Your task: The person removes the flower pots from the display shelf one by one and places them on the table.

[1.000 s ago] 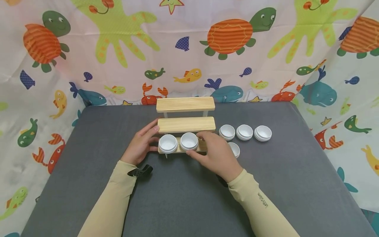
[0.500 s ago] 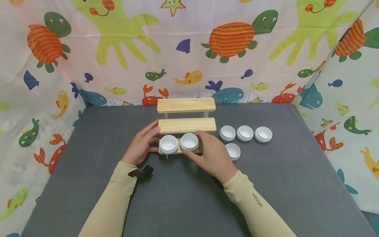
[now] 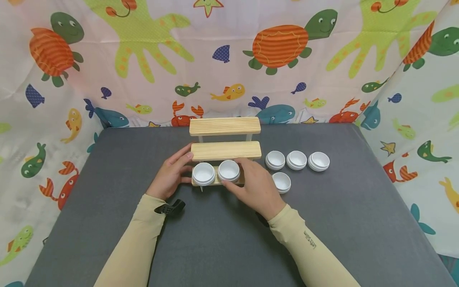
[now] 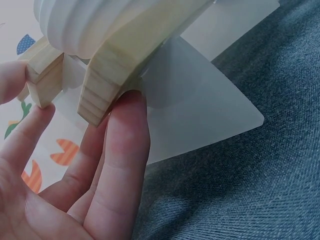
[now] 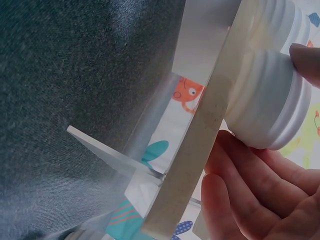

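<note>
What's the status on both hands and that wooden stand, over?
Left hand gripping wooden stand at left end. Right hand holding white cup on lowest shelf, second cup alongside. Four more cups on table, nearest close by right hand.

In the head view the right hand (image 3: 258,185) hides the right end of the bottom shelf (image 3: 216,183) and a little of the held cup (image 3: 228,171). Lettering (image 3: 310,240) on the right sleeve (image 3: 319,259) is too small to read surely. The near edge of the desk (image 3: 215,247) is cut off. The left wrist view crops the thumb of the left hand (image 4: 57,215) and the top of the left-end cup (image 4: 80,25).
</note>
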The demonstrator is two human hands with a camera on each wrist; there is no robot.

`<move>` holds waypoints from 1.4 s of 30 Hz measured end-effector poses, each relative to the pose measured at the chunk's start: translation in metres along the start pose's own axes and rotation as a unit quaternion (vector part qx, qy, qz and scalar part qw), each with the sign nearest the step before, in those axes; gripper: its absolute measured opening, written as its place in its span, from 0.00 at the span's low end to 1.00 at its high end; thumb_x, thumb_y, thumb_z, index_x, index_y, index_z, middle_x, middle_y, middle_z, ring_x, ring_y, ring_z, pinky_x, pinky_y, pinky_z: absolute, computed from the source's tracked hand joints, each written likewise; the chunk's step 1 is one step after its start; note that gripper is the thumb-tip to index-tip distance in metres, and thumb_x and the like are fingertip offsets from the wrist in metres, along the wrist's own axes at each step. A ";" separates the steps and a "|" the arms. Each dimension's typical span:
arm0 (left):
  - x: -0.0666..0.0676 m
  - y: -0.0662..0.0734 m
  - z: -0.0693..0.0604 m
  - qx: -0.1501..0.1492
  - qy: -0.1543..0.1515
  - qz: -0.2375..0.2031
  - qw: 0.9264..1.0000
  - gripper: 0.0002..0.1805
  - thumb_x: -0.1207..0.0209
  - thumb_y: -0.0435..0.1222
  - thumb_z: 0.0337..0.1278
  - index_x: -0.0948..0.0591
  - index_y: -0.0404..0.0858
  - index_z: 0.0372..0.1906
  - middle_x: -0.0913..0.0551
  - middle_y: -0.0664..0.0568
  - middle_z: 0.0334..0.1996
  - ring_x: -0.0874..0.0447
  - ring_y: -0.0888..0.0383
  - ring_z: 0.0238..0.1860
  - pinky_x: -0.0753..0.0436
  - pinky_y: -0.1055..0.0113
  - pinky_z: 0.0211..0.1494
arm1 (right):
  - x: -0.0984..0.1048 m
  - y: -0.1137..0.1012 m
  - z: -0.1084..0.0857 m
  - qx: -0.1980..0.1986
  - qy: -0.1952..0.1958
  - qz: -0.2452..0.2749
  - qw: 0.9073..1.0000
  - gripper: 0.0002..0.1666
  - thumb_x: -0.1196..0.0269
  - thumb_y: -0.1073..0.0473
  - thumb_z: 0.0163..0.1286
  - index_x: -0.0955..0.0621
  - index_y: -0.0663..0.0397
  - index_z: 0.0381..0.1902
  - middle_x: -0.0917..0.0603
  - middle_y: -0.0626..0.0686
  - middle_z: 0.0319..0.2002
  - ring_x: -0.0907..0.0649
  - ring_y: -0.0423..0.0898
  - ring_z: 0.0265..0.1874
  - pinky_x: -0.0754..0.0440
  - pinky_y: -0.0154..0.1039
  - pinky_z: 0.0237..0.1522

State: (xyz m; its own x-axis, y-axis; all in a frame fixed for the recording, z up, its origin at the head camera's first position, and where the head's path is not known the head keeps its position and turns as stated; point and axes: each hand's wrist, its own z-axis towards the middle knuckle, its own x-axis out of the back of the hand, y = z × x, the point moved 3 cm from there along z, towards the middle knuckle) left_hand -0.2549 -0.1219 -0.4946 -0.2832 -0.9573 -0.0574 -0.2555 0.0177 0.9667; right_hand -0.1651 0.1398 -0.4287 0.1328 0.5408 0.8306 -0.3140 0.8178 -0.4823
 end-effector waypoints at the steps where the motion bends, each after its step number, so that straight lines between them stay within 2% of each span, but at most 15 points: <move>1: 0.000 0.000 0.000 0.000 0.000 0.000 1.000 0.32 0.39 0.58 0.77 0.30 0.67 0.81 0.22 0.46 0.70 0.12 0.52 0.53 0.07 0.53 0.44 | 0.000 0.000 0.000 0.000 0.000 0.000 1.000 0.38 0.22 0.39 0.67 0.19 0.54 0.64 0.11 0.53 0.51 0.13 0.47 0.46 0.12 0.48 0.49; 23: -0.003 0.005 -0.005 -0.016 -0.003 0.004 1.000 0.31 0.41 0.57 0.80 0.30 0.64 0.82 0.21 0.44 0.66 0.11 0.53 0.52 0.07 0.55 0.42 | -0.002 0.000 -0.001 0.006 0.005 0.003 1.000 0.36 0.23 0.40 0.68 0.19 0.54 0.64 0.12 0.53 0.49 0.14 0.47 0.44 0.13 0.47 0.46; 34: -0.002 0.006 -0.006 -0.008 -0.002 0.004 1.000 0.32 0.41 0.57 0.79 0.31 0.65 0.82 0.21 0.45 0.68 0.12 0.53 0.52 0.07 0.55 0.43 | -0.001 0.000 -0.002 0.008 0.004 0.009 1.000 0.36 0.23 0.40 0.68 0.19 0.54 0.64 0.12 0.52 0.49 0.14 0.47 0.44 0.13 0.47 0.47; 42: -0.003 0.005 -0.006 -0.002 -0.004 0.007 1.000 0.32 0.39 0.57 0.78 0.31 0.67 0.81 0.21 0.45 0.70 0.12 0.52 0.55 0.07 0.55 0.45 | 0.002 0.005 -0.006 -0.006 -0.002 0.019 1.000 0.36 0.23 0.39 0.67 0.19 0.53 0.63 0.11 0.52 0.50 0.13 0.48 0.46 0.12 0.48 0.49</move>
State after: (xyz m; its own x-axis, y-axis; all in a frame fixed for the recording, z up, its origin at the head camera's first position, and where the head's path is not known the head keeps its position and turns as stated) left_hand -0.2501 -0.1210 -0.4885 -0.2941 -0.9547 -0.0463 -0.2482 0.0295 0.9683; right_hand -0.1609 0.1462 -0.4310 0.1167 0.5698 0.8134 -0.3076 0.7995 -0.5159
